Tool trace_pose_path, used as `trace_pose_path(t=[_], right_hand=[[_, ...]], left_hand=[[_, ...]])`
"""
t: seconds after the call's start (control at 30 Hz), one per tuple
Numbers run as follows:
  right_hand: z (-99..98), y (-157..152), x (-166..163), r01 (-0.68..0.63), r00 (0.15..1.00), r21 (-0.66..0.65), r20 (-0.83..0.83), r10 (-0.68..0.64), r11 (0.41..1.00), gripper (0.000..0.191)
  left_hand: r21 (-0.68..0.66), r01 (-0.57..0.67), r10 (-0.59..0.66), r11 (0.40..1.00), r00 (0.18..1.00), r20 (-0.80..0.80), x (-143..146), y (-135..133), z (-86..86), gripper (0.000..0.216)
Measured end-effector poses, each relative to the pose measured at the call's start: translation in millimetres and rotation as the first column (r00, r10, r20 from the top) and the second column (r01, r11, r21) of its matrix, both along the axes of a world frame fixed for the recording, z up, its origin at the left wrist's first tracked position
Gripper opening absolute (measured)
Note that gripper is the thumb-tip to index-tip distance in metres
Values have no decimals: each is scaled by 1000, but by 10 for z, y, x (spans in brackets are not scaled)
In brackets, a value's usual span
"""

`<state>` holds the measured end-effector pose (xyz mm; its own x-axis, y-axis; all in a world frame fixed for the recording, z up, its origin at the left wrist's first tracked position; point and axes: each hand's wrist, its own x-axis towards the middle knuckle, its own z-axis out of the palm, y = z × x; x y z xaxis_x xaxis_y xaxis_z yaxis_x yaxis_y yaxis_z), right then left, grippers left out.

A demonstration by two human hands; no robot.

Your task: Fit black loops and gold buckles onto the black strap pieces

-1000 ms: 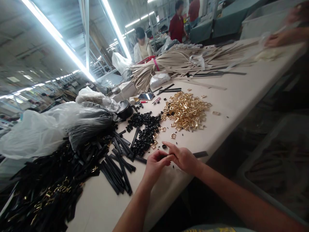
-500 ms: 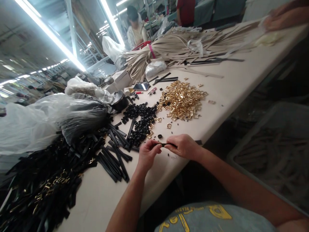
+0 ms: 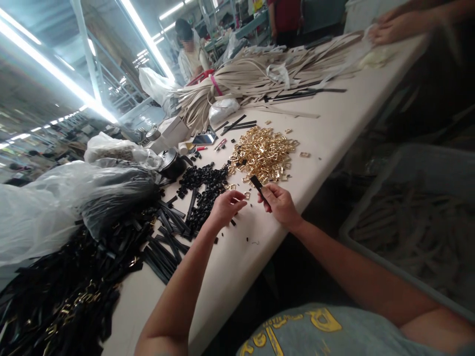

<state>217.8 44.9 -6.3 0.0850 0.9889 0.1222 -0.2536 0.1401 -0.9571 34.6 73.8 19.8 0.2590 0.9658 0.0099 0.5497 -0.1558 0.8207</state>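
My right hand (image 3: pixel 279 203) grips a short flat black strap (image 3: pixel 256 183) between thumb and fingers, its free end pointing up toward the gold buckles. To its left, my left hand (image 3: pixel 227 206) has its thumb and fingers apart, with the fingertips right beside a loose gold buckle (image 3: pixel 247 196). Whether they touch that buckle I cannot make out. Just beyond both hands lies a heap of gold buckles (image 3: pixel 265 151). A pile of small black loops (image 3: pixel 210 183) spreads behind my left hand.
Cut black straps (image 3: pixel 161 257) lie left of my left arm, beside a large heap of black straps with gold buckles (image 3: pixel 74 291). Clear plastic bags (image 3: pixel 48 198), a dark pot (image 3: pixel 172 163) and a phone (image 3: pixel 204 139) stand behind. Beige strips (image 3: pixel 252 74) cover the far table; another person's hands (image 3: pixel 401 27) work there.
My hands have come apart. The right one has lifted and turned the black strap upward, while the left has let go of it and moved to the loose gold buckle. The view has shifted.
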Motion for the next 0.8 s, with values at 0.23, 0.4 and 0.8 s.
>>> trace_pose_path(t=[0.23, 0.4, 0.8], right_hand=[[22, -18, 18, -28, 999, 2, -19, 28, 1000, 41], [22, -30, 19, -45, 999, 13, -24, 45, 999, 40], [-4, -29, 21, -67, 997, 29, -46, 68, 997, 39]], left_hand=[[61, 277, -220, 959, 862, -457, 174, 480, 79, 9], [-36, 325, -301, 945, 824, -480, 172, 553, 97, 8], [-240, 223, -313, 945, 831, -460, 246, 731, 139, 12]])
